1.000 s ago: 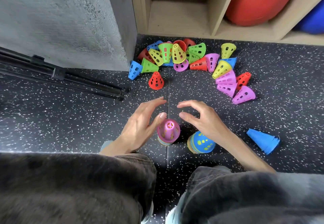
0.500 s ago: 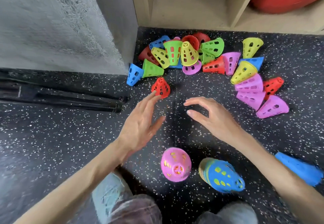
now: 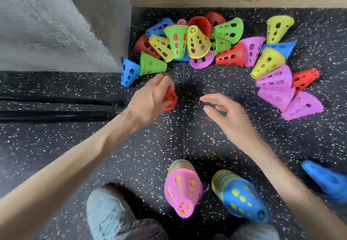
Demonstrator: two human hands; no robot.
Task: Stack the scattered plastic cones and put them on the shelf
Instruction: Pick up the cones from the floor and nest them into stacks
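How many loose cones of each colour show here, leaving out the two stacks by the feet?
Red cones: 6, one of them in the left hand
Pink cones: 6
Blue cones: 5
Green cones: 4
Yellow cones: 4
Total: 25, a few of them partly hidden in the pile

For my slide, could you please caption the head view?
Left hand grips a red cone beside two stacks.
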